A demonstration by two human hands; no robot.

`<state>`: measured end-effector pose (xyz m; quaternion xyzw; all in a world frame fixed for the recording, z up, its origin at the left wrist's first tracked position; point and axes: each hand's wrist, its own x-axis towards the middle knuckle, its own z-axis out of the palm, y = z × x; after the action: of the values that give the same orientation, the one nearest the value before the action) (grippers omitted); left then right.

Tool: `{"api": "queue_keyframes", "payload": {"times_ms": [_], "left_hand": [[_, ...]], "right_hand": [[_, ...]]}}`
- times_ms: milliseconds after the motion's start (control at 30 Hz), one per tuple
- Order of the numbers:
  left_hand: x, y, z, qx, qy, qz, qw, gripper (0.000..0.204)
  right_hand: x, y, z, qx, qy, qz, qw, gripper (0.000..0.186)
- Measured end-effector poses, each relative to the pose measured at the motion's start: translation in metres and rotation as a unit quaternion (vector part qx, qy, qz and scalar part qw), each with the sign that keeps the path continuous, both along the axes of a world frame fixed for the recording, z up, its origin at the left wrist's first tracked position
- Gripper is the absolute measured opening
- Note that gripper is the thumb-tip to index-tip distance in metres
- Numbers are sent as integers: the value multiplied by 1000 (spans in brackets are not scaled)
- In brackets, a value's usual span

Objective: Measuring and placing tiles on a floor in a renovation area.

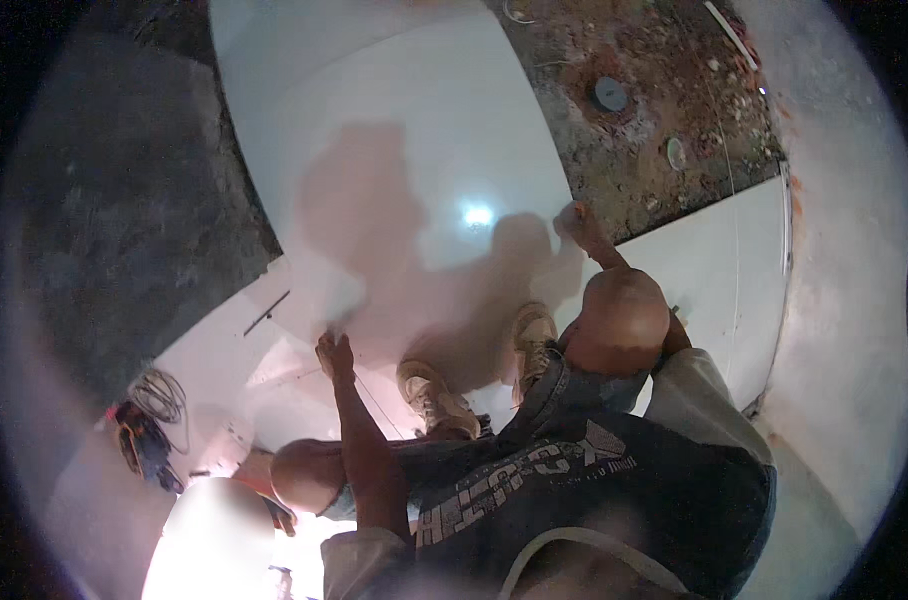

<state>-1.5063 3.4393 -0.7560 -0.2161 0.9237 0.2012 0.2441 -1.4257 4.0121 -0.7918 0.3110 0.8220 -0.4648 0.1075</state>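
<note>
Along the right edge of the white panel [414, 80], beside bare soil [699, 185], right hand [584, 228] curls, left hand [335, 356] curls left of the shoes [429, 395], can't tell if either's clamped; looks like panel positioning, any nudge calling for even two-handed control.

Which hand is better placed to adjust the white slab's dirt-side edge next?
Probably the right hand: it is at that edge of the white slab, by the dirt; the left hand is farther away.
</note>
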Motion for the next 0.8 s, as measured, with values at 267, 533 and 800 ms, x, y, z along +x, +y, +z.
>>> {"api": "queue_keyframes", "payload": {"times_ms": [267,533,800], "left_hand": [[11,-12,-30,30,91,1,995,36],[1,2,-12,-19,21,-42,999,43],[-2,-12,-24,33,-23,41,998,55]], "right_hand": [[-7,-2,6,129,-140,20,982,58],[-43,-17,64,139,-276,100,946,55],[-18,13,13,136,-222,194,946,36]]}}
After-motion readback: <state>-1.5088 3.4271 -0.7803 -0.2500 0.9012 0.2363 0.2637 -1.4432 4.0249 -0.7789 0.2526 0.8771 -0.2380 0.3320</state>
